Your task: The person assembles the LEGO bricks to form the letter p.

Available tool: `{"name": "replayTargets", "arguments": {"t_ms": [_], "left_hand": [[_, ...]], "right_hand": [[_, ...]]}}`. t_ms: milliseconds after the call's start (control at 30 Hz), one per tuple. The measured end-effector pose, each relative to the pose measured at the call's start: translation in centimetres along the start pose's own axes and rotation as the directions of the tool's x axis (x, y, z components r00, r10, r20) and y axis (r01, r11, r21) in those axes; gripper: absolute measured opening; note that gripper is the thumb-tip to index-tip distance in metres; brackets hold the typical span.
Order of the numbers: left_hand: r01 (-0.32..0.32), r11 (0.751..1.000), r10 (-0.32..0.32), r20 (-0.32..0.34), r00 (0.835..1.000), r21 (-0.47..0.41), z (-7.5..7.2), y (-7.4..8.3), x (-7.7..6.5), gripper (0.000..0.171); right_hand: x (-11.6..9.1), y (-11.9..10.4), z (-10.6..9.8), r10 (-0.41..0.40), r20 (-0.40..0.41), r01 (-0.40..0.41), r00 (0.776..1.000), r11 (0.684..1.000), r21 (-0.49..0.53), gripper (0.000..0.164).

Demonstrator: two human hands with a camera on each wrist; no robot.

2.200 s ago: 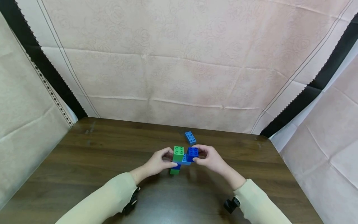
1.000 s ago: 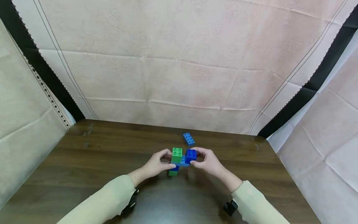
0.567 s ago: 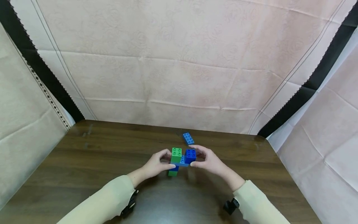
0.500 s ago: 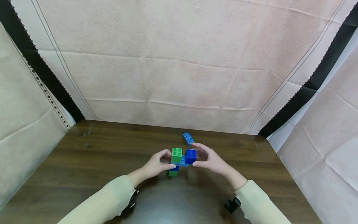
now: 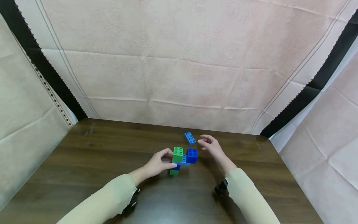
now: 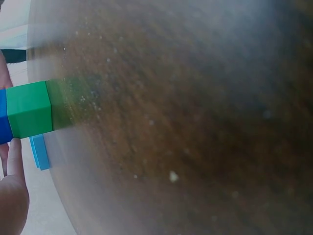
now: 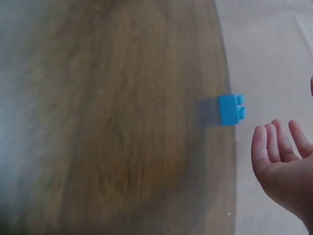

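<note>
My left hand (image 5: 159,162) grips a small build of toy building bricks from the left, thumb on its front. A green brick (image 5: 177,154) and a dark blue brick (image 5: 191,156) stand on a flat light blue brick (image 5: 184,160), with dark blue and a lower green brick (image 5: 174,173) beneath. In the left wrist view, fingertips rest by the lower green brick (image 6: 30,110). My right hand (image 5: 213,148) is off the build with fingers loosely bent, holding nothing, just right of a loose light blue brick (image 5: 190,138). The right wrist view shows that brick (image 7: 228,110) standing studs outward.
The brown wooden table (image 5: 120,143) carries the bricks. Its far edge meets a pale patterned cloth wall (image 5: 179,77) a little behind the loose brick. Black strips (image 5: 302,96) run down both corners of the enclosure.
My right hand has let go of the dark blue brick and moved away and up to beside the loose light blue brick. My left hand keeps its grip in place.
</note>
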State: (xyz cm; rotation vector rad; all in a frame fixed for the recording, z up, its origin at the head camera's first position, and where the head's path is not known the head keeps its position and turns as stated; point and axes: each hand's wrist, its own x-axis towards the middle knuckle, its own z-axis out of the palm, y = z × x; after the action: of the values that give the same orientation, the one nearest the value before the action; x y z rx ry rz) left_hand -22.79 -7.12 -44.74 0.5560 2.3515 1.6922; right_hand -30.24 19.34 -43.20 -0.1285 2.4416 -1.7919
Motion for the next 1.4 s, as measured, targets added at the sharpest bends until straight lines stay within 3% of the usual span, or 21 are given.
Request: {"name": "replayTargets", "arguments": {"t_ms": [267,533,700,1100,1233,1400], "left_hand": [[-0.004,1.000,0.004,0.001,1.000,-0.005,-0.2,0.2,-0.1,0.029],[0.013,1.000,-0.013,0.005,1.000,-0.005,0.1,0.0,0.0,0.027],[-0.001,1.000,0.001,0.007,1.000,0.000,0.1,0.1,0.2,0.025],[-0.002,1.000,0.002,0.014,1.000,-0.024,-0.1,0.0,0.2,0.028],[0.008,1.000,-0.007,0.011,1.000,-0.024,-0.2,0.0,0.1,0.027],[0.005,1.000,-0.004,0.011,1.000,-0.021,-0.2,0.0,0.0,0.027]], "right_hand": [[2.1,1.1,1.6,0.098,-0.045,-0.100,0.994,0.994,-0.033,0.057],[2.9,1.5,3.2,0.067,-0.092,-0.088,0.993,0.965,-0.248,0.054],[3.2,1.8,3.8,0.073,-0.133,-0.111,0.988,0.947,-0.301,0.053],[3.9,1.5,4.3,0.070,-0.146,-0.123,0.987,0.907,-0.403,0.048],[3.9,1.1,4.5,0.082,-0.127,-0.127,0.988,0.906,-0.404,0.050],[3.6,0.7,4.5,0.088,-0.143,-0.140,0.986,0.899,-0.416,0.041]]}}
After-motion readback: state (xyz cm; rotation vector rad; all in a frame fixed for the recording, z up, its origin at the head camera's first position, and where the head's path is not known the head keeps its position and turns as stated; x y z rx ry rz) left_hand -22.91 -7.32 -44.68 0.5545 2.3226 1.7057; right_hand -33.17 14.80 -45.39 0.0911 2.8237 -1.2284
